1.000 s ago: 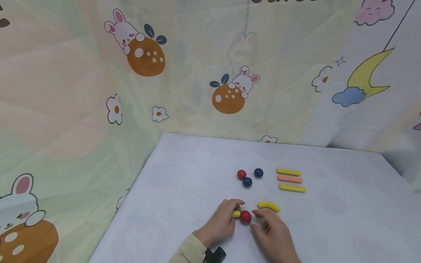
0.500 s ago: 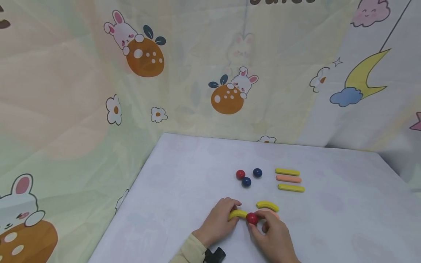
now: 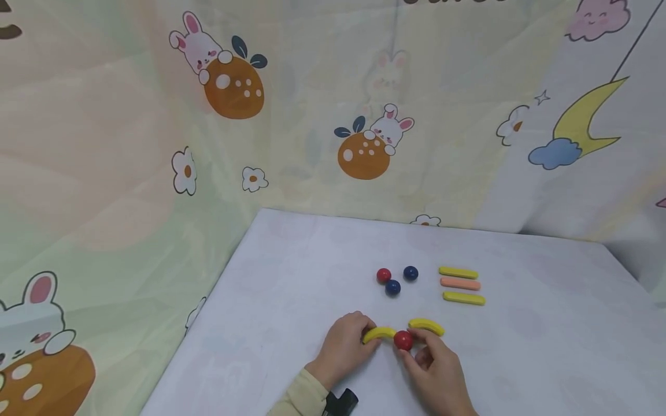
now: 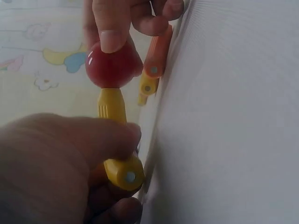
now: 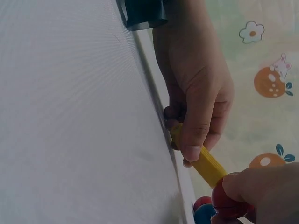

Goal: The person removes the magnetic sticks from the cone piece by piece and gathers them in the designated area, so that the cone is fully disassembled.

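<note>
My left hand (image 3: 346,344) holds a curved yellow magnetic rod (image 3: 380,333) between thumb and fingers, and a metal tip shows on its near end in the left wrist view. A glossy red ball (image 3: 403,340) touches the rod's other end. The thumb and fingers of my right hand (image 3: 439,370) pinch this ball. Just behind the right fingers lies another curved yellow rod (image 3: 426,326). An orange rod (image 4: 159,51) with a metal tip appears beyond the ball in the left wrist view; the right hand hides it in the head view.
Farther back on the white table (image 3: 291,277) lie a second red ball (image 3: 383,275) and two dark blue balls, one (image 3: 392,288) near the red one. To their right, two straight yellow rods flank a straight orange rod (image 3: 460,283). A printed cloth (image 3: 302,115) hangs behind.
The right hand has closed its fingertips on the red ball. Ball and yellow rod have shifted to the right, and more of the rod shows out of the left hand.
</note>
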`<state>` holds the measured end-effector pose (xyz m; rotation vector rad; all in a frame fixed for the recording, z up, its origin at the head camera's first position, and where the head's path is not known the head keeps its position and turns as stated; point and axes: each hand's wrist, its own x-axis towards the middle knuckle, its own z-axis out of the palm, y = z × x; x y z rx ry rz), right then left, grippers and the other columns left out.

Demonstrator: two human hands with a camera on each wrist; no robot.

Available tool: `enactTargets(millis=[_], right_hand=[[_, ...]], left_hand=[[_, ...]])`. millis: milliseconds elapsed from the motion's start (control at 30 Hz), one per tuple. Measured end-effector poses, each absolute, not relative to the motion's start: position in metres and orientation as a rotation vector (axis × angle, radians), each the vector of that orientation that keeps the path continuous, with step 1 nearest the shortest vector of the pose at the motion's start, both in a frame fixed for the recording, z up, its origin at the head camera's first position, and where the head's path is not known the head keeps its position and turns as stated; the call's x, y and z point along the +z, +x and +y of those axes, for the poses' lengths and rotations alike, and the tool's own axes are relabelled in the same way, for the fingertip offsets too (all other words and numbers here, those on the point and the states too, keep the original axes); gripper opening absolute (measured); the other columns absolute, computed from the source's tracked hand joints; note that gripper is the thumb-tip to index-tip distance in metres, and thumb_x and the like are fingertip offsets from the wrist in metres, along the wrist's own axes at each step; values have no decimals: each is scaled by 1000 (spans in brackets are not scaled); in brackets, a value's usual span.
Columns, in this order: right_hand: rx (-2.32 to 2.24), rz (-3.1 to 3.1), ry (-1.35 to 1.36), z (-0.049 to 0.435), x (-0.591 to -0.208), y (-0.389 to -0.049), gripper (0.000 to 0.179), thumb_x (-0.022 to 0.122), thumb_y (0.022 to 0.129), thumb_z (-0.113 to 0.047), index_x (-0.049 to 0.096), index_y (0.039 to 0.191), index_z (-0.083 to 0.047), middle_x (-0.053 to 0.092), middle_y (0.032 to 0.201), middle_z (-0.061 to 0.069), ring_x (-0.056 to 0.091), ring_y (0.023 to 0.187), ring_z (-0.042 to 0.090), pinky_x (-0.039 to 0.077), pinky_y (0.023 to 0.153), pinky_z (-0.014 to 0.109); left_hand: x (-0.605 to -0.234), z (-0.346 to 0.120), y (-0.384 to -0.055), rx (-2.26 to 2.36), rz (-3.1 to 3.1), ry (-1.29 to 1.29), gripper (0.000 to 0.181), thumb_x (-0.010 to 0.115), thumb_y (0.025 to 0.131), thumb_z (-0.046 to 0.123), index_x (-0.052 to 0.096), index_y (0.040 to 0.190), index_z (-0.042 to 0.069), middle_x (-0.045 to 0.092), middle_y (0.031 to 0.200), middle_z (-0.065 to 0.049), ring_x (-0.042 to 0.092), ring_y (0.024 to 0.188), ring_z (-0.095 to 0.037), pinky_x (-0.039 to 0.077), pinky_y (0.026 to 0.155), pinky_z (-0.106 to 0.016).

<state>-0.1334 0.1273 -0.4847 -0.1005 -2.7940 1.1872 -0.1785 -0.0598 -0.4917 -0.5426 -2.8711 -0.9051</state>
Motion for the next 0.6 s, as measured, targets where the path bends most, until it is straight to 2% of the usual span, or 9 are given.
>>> enactTargets(millis=[133,367,600], right_hand=[[1113,-2774,-65,127,-486,-134,50,83,77,-16,62,122,-14,61,90,-3,50,66,10,43,57,19],[1046,-2740,-48,131,-484,-136,46,85,76,-21,66,117,-15,60,88,-4,50,69,11,42,58,20],[1056,-2615,7,156,-478,-156,43,79,82,-16,62,122,-13,62,93,-3,51,69,11,42,57,19]], left_hand=[[-490,-59,-177,-978,-2876,-514,16,78,83,29,72,94,19,50,72,16,42,65,-1,38,60,-17],[-486,-62,-177,-1045,-2832,-338,20,80,81,29,67,92,19,57,78,14,45,66,-1,41,59,-17],[-489,-69,-182,-1005,-2833,-241,19,82,79,27,67,88,19,55,77,14,45,68,-2,41,61,-19]])
